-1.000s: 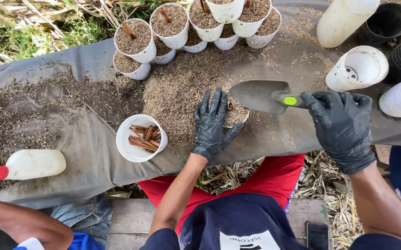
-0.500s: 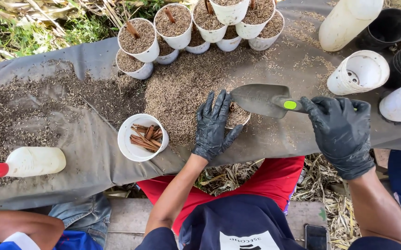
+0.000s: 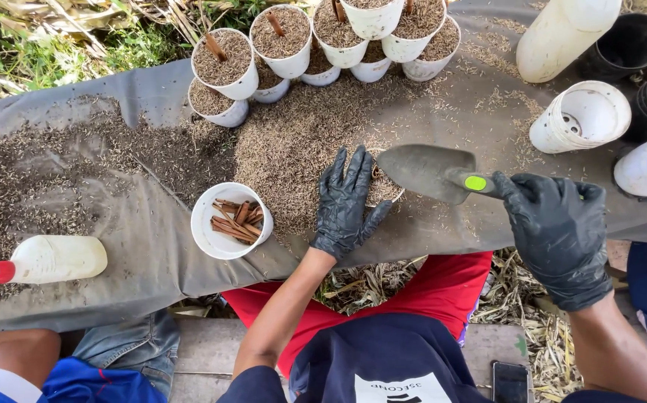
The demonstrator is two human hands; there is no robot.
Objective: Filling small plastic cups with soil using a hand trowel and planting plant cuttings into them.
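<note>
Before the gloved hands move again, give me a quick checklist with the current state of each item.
1. Left hand in black glove steadying the white plastic pot: ok.
2. Right hand gripping the grey metal trowel by its handle: ok.
3. Trowel blade above the pot: ok.
4. Load on the blade: cannot tell.
5. White cup of brown sticks upright beside the left hand: ok.
6. Pot fill level: cannot tell, hand covers it.

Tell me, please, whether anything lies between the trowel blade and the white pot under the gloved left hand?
Nothing visible does: the grey metal trowel in the right hand hovers beside the small white plastic pot, which the left hand partly covers.
</note>
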